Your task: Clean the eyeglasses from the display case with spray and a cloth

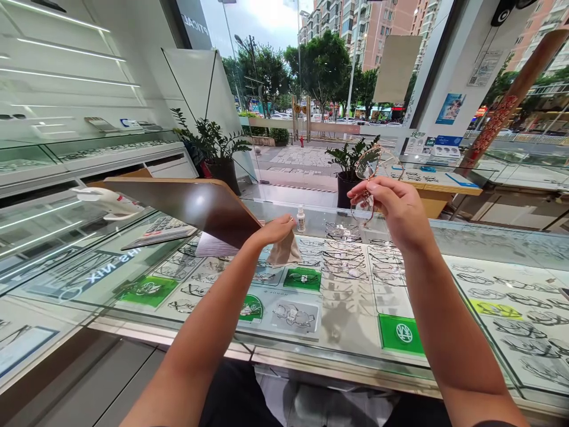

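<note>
My right hand (398,207) is raised above the glass counter, its fingers pinched on a pair of eyeglasses (370,161) with a thin gold-coloured frame. The eyeglasses are turned on end, one lens above my fingertips and the other below. My left hand (276,230) is closed on a beige cleaning cloth (285,251), which hangs down from the fingers. Just beyond the left hand, a small white-capped spray bottle (301,219) stands upright on the counter. The cloth and the eyeglasses are apart.
Many eyeglasses lie in rows inside the glass display counter (342,356). A tilted brown panel (186,204) stands at the left, near a calculator-like keypad (165,227) and a white hand-shaped figure (109,201). Potted plants (217,142) and a glass front are beyond.
</note>
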{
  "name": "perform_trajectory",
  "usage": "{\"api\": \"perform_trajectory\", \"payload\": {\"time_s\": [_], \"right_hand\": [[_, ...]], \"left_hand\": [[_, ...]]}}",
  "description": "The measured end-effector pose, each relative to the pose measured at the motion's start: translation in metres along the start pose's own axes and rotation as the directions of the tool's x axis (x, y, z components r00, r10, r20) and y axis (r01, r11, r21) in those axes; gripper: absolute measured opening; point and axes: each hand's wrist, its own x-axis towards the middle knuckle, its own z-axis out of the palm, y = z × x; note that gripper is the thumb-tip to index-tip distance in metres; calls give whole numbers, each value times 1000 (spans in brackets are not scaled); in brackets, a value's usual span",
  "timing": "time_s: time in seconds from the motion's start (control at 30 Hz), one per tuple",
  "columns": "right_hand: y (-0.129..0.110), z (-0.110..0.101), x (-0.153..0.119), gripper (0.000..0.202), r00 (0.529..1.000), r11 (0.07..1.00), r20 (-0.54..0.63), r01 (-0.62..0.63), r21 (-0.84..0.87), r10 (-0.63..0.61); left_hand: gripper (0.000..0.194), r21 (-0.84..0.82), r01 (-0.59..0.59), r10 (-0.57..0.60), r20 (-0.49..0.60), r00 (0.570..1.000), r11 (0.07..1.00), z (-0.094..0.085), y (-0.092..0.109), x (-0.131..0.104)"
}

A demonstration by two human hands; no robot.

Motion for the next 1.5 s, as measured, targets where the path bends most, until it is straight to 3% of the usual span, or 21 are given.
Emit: {"api": "perform_trajectory", "payload": {"time_s": [0.2, 0.33, 0.53, 0.63, 0.77, 1.07, 1.33, 1.5], "right_hand": [[-1, -1, -1, 25, 1000, 1000, 17, -9, 16, 9], [-3, -2, 0, 25, 1000, 1000, 15, -4, 9, 4], [-1, -2, 2, 25, 998, 999, 63, 17, 48, -20], [-1, -2, 2, 24, 995, 997, 100, 10, 74, -17], [-1, -4, 0, 24, 990, 993, 139, -21, 113, 5], [6, 0, 2, 26, 971, 989, 222, -109, 96, 86], [13, -7, 4, 24, 979, 988, 186, -104, 111, 82], [10, -11, 4, 24, 980, 995, 183, -85, 58, 73]], "left_hand": [[19, -271, -62, 92, 101, 991, 961, -10, 12, -18], [17, -390, -201, 232, 32, 972, 899, -20, 28, -26], [29, -633, -292, 391, 18, 920, 717, -47, 94, -34], [30, -710, -333, 433, -44, 900, 620, -56, 126, -42], [33, -763, -380, 430, -148, 890, 523, -54, 147, -50], [28, -829, -389, 323, -269, 907, 403, -50, 138, -46], [32, -858, -320, 312, -200, 929, 401, -56, 126, -34], [34, -834, -226, 374, -25, 927, 504, -54, 121, -26]]}}
